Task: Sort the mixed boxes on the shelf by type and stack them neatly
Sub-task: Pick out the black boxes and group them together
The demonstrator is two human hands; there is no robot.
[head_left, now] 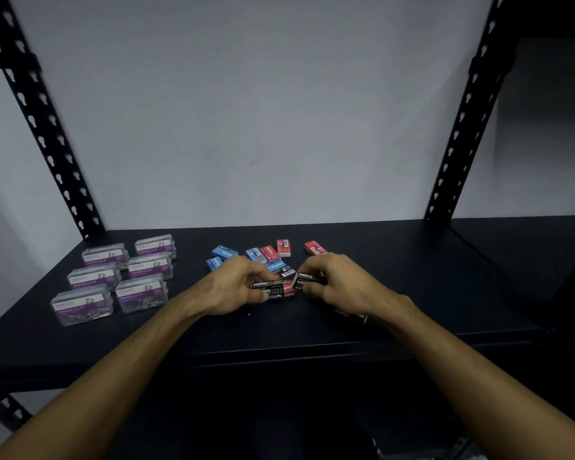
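Note:
On the black shelf (412, 293) lies a loose heap of small staples boxes, blue (224, 252), red (314, 247) and black. My left hand (236, 287) pinches a black staples box (269, 288) at the front of the heap. My right hand (336, 283) grips another black staples box (307, 280) just to the right of it. A red box (288, 289) shows between the two. At the left, several clear paper clip boxes with purple labels (140, 292) stand in two neat rows.
Black perforated shelf posts rise at the back left (44, 127) and back right (462, 127) against a pale wall. Something small and pale (354, 316) lies partly hidden under my right wrist. A darker shelf bay adjoins on the right.

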